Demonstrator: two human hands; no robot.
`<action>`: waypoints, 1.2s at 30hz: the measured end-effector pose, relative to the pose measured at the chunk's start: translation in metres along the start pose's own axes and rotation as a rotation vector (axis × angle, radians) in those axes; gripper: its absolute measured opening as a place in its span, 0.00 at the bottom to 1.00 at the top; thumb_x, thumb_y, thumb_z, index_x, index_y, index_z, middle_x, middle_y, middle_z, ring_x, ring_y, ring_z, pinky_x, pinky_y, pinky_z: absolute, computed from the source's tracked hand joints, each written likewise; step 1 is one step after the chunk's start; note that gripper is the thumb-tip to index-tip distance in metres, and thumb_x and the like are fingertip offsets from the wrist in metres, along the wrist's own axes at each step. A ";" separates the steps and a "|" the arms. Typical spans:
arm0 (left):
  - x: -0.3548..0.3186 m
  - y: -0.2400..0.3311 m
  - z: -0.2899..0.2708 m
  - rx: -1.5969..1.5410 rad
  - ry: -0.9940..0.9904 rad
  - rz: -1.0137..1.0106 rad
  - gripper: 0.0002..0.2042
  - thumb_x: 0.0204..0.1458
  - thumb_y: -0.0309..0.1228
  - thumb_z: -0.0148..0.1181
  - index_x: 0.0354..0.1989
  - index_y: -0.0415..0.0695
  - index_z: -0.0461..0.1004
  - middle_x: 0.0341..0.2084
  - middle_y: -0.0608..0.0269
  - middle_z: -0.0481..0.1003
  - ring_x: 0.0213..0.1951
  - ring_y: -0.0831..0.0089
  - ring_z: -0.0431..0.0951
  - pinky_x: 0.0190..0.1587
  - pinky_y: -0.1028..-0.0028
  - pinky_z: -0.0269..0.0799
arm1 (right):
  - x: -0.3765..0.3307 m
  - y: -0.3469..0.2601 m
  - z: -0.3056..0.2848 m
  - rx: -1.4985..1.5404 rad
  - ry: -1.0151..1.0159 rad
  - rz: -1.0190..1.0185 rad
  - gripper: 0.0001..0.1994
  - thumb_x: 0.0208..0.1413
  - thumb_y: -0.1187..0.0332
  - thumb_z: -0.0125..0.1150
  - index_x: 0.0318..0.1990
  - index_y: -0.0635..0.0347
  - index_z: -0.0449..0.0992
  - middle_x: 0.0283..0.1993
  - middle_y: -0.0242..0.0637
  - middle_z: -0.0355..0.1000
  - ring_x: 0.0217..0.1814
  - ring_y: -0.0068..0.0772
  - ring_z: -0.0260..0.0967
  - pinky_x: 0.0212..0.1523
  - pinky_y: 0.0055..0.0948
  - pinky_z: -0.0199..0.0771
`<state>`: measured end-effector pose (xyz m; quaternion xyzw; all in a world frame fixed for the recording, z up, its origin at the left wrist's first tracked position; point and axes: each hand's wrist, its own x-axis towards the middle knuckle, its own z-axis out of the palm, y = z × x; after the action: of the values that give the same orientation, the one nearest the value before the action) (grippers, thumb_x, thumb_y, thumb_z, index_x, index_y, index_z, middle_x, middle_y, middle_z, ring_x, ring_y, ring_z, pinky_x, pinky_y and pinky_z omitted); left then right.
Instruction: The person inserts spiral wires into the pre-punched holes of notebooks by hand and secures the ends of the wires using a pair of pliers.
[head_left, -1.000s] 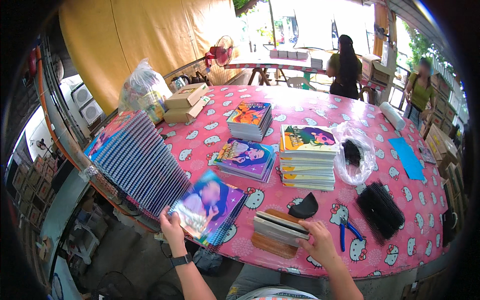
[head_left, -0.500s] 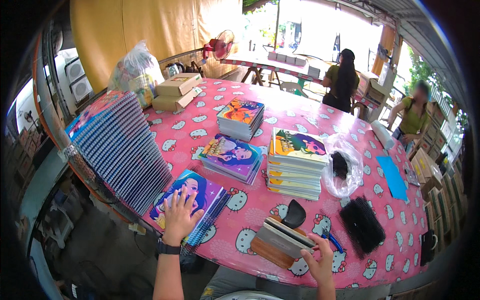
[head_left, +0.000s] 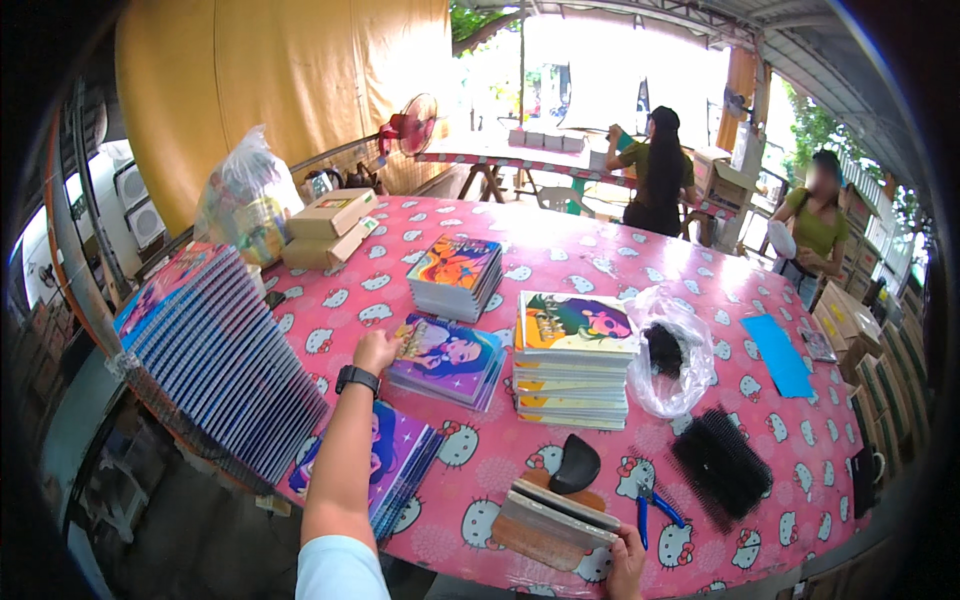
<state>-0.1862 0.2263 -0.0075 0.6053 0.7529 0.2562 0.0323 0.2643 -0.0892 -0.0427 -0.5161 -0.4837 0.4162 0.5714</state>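
Note:
My left hand [head_left: 377,352] reaches out to a short stack of purple-covered notebooks [head_left: 450,357], its fingers closed at the stack's left edge and partly hidden. Under my left forearm lie spiral-bound purple notebooks [head_left: 400,462], with dark coils along their right side. My right hand [head_left: 628,565] grips the right end of a grey slotted block [head_left: 560,510] on a brown wooden board [head_left: 530,540]. A black half-round piece [head_left: 575,464] sits just behind the block. Blue-handled pliers [head_left: 648,512] lie with handles spread, beside black plastic coils [head_left: 735,465].
A tall stack of coil-bound notebooks [head_left: 220,370] leans at the left edge. Farther back are an orange-covered stack [head_left: 455,275], a yellow-edged stack [head_left: 570,375] and a clear bag [head_left: 690,370] holding black coils. Two people [head_left: 660,180] are beyond the pink table [head_left: 600,245].
My left hand has left the bound notebooks and moved forward to the purple stack behind them. My right hand has drawn nearer the table's front, still at the block's end. The view has shifted.

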 end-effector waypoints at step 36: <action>-0.261 0.153 -0.026 -1.465 -0.383 0.222 0.15 0.52 0.27 0.58 0.47 0.40 0.66 0.40 0.61 0.73 0.44 0.76 0.72 0.48 0.77 0.67 | 0.015 -0.011 -0.023 -0.493 -0.175 -0.170 0.10 0.46 0.78 0.61 0.39 0.63 0.75 0.34 0.46 0.73 0.37 0.45 0.72 0.38 0.35 0.72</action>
<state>0.0110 -0.0046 0.0121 0.5351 0.3069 0.5824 0.5293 0.2893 -0.0802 -0.0298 -0.5593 -0.6594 0.2794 0.4175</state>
